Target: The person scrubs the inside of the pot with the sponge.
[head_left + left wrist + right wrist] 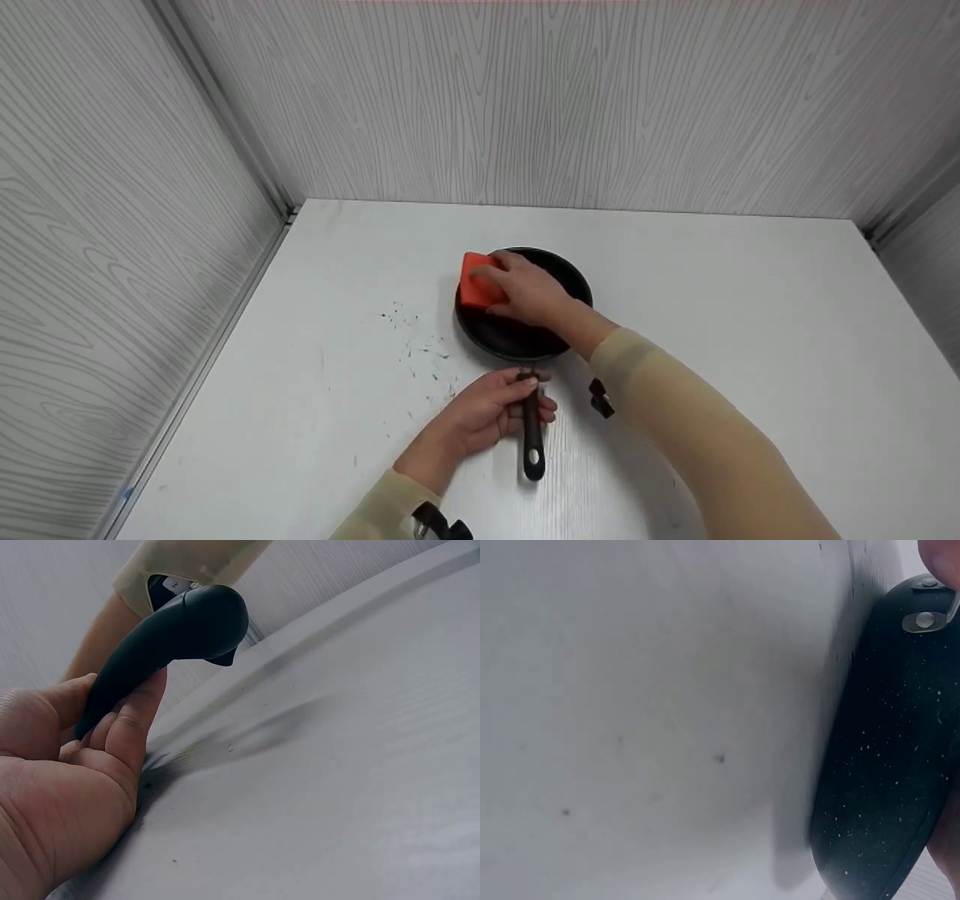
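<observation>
A black frying pan (pixel 517 345) is at the middle of the white table, its dark handle (pixel 533 442) toward the person. The left hand (pixel 495 409) grips that handle close to the pan, thumb on top and fingers underneath. In the left wrist view the handle (pixel 172 630) rises out of the curled fingers above the tabletop. Over the pan's left side, the right hand (pixel 529 292) holds an orange-red sponge (pixel 472 289) against the inside near the rim. The right wrist view shows the speckled outer wall of the pan (pixel 885 742) and a riveted metal bracket (pixel 924 620).
Dark crumbs and flecks (pixel 427 351) lie scattered on the white table (pixel 712 300) left of the pan. Pale wood-grain panels (pixel 525 105) stand behind the table and along both sides. Black straps (pixel 600 399) are worn at the sleeves.
</observation>
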`<state>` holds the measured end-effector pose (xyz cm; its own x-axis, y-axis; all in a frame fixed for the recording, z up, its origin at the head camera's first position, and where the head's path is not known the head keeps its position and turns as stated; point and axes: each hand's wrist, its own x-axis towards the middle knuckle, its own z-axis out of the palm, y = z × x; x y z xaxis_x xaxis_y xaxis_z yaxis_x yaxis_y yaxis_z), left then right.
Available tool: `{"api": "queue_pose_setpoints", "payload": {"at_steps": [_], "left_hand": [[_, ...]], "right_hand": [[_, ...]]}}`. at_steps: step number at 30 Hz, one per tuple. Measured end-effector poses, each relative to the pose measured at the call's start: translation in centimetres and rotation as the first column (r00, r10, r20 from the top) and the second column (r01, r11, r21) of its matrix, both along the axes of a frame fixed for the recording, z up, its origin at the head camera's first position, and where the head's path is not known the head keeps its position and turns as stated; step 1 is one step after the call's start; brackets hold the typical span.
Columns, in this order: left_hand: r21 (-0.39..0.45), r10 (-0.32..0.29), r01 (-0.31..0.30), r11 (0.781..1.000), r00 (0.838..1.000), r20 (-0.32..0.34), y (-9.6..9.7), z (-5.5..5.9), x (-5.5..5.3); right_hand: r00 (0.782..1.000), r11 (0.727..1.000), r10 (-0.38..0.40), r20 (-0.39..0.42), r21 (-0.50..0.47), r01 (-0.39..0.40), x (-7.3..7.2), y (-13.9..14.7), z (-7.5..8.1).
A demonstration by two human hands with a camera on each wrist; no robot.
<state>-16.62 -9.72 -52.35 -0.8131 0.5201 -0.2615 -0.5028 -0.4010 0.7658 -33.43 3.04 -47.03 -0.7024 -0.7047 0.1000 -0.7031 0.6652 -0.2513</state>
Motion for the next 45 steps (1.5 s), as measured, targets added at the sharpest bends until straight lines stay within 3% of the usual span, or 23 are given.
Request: {"api": "queue_pose_setpoints", "payload": {"at_steps": [12, 18, 25, 37, 45], "left_hand": [[-0.012, -0.009, 0.009, 1.0, 1.0, 0.0, -0.1, -0.1, 0.0], [-0.017, -0.011, 0.011, 1.0, 1.0, 0.002, -0.1, -0.2, -0.1], [-0.019, 0.0, 0.0, 1.0, 1.0, 0.004, 0.0, -0.1, -0.1], [-0.021, 0.008, -0.008, 1.0, 1.0, 0.006, 0.2, -0.3, -0.1], [-0.004, 0.013, -0.013, 1.0, 1.0, 0.007, 0.3, -0.2, -0.2]], "right_hand": [[1.0, 1.0, 0.001, 0.021, -0.004, -0.001, -0.3, 0.0, -0.3], [0.997, 0.999, 0.026, -0.067, 0.02, -0.025, -0.3, 0.1, -0.2], [0.975, 0.995, 0.087, -0.204, 0.065, -0.075, -0.6, 0.4, 0.1], [0.974, 0.989, 0.074, -0.215, 0.138, -0.045, -1.0, 1.1, 0.2], [0.94, 0.978, 0.128, -0.317, 0.198, -0.067, -1.3, 1.5, 0.5]]}}
